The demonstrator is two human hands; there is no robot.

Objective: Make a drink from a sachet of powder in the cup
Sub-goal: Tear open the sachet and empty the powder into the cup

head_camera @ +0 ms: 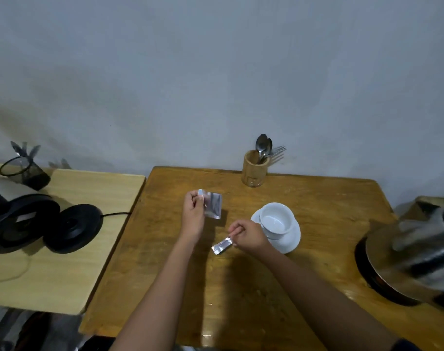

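On the far left a paler wooden side table (64,262) carries a black mesh cup (26,173), a dark, blurred appliance at the frame edge and a round black kettle base (73,228) with a cord running off it.

Over the darker brown wooden table (241,287), the left hand (194,214) is raised, its fingers (199,198) closed in a pinch on the upper left corner of a silver foil sachet (213,205). The sachet hangs above the table, clear of the surface, with its shadow just behind it.

Lower and to the right, the right hand (248,235) has its fingers (235,230) pinched shut on a narrow torn-off foil strip (222,245), which points down and left, just above the table. The two hands are apart, and strip and sachet do not touch.

Just beside the right hand stands a white ceramic cup (276,219) on a white saucer (290,240); the cup is upright and its inside looks white and bare. Behind it, near the back edge of the table, an upright wooden holder (254,171) keeps metal spoons (262,145) and forks (278,150).

At the right edge sits a shiny steel kettle (416,262) on a dark base, heavily blurred.

A plain grey-white wall (216,72) rises behind both tables.
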